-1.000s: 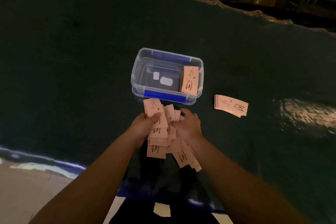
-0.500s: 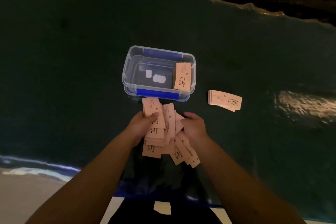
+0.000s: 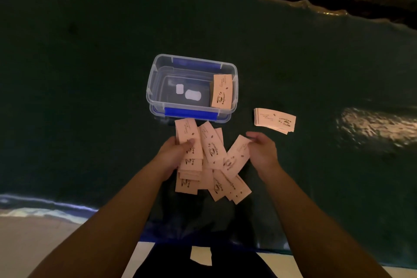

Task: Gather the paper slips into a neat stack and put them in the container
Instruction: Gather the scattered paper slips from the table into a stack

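Observation:
A loose pile of pink paper slips (image 3: 213,160) with a coffee-cup print lies on the dark green table just in front of the clear plastic container (image 3: 158,79). My left hand (image 3: 173,153) grips a bunch of slips at the pile's left side, thumb on top. My right hand (image 3: 262,151) hovers at the pile's right edge, fingers apart, its fingertips at the corner of one tilted slip. A stack of slips (image 3: 222,91) leans against the container's right inner wall. Another small stack (image 3: 274,121) lies on the table to the right.
The container has blue latches (image 3: 190,113) and two white labels (image 3: 193,95) on its bottom. The green table cover (image 3: 90,74) stretches wide on all sides; its front edge runs just below the pile. A bright reflection (image 3: 372,126) sits at far right.
My right hand has come off the pile and moved to the right, opening. The slips have fanned out to the right. My left hand keeps its hold.

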`<state>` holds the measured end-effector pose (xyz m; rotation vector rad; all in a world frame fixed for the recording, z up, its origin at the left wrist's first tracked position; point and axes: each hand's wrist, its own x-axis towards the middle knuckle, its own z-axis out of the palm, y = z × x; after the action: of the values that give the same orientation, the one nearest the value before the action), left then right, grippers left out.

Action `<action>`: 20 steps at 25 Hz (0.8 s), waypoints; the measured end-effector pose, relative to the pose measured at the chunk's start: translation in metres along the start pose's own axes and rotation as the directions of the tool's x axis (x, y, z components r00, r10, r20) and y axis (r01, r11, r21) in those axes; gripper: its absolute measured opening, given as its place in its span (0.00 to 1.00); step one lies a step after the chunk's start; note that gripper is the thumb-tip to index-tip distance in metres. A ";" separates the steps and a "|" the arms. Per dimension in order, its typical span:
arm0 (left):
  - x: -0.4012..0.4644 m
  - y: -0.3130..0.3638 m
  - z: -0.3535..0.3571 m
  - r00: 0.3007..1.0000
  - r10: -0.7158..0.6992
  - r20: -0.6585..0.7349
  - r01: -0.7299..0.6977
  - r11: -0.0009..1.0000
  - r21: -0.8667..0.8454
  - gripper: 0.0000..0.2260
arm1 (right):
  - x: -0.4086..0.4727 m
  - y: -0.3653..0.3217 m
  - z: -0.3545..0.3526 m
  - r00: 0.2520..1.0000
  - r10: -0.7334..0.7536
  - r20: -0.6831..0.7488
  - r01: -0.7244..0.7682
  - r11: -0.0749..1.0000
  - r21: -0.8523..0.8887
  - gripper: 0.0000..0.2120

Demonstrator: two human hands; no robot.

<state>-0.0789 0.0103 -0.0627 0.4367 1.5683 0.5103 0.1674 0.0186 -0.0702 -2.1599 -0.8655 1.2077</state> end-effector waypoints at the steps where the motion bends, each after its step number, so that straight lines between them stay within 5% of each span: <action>1: 0.000 0.000 0.000 1.000 -0.002 -0.005 0.002 1.000 0.004 0.14 | 0.004 -0.005 -0.004 0.999 -0.032 0.029 0.033 0.999 -0.023 0.22; 5: -0.001 0.001 -0.001 1.000 -0.018 -0.015 0.018 1.000 0.004 0.15 | 0.015 -0.029 -0.009 0.978 -0.110 0.176 0.143 0.973 -0.182 0.23; 9: -0.002 0.000 -0.005 1.000 -0.012 -0.019 0.012 1.000 -0.003 0.17 | 0.031 -0.053 -0.032 0.986 -0.157 0.054 0.165 0.960 -0.227 0.22; 15: -0.006 -0.001 0.002 1.000 -0.006 0.003 0.006 1.000 -0.001 0.20 | 0.012 -0.041 0.018 0.911 -0.043 0.410 0.140 0.968 -0.208 0.22; 20: -0.005 -0.001 0.008 1.000 0.016 0.001 -0.016 0.999 0.047 0.22 | 0.007 -0.020 0.042 0.969 -0.103 0.225 0.151 0.966 -0.211 0.23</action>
<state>-0.0711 0.0071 -0.0599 0.4850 1.5801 0.4866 0.1277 0.0422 -0.0805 -2.1346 -1.2702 1.3467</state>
